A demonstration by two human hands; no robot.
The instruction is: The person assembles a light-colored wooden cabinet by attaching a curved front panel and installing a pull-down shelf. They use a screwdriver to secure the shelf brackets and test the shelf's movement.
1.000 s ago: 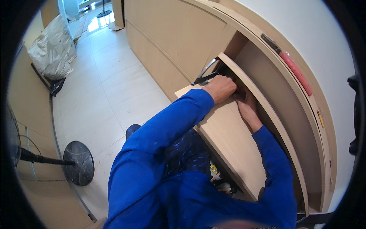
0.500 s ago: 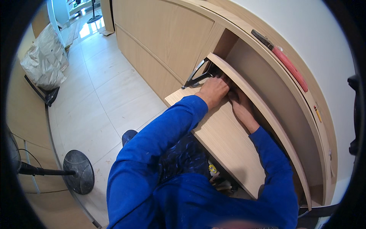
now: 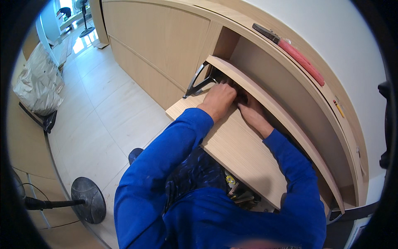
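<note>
A light wood-grain flap [image 3: 244,153] is tilted down in front of the cabinet, and a second pale panel [image 3: 277,110] slants above its inner edge. My left hand [image 3: 222,98] is closed in the dark gap between the two, its fingertips hidden. Close beside it, my right hand [image 3: 253,114] reaches into the same gap, fingers bent inward and mostly in shadow. What they grip there is too dark to name. A black curved hinge bracket [image 3: 198,83] joins the two panels at the left end, next to my left hand.
Red-handled pliers [image 3: 300,60] and a small yellow-and-red object [image 3: 338,108] lie on the cabinet's top ledge. Loose tools [image 3: 240,193] show below the flap. At left are a fan's round black base [image 3: 88,200] and a white sack [image 3: 40,85]. Closed cabinet fronts [image 3: 157,37] continue leftward.
The whole view has shifted, so cabinet and hands appear a little further left. Both hands stay in the same gap, with only slight changes in finger position.
</note>
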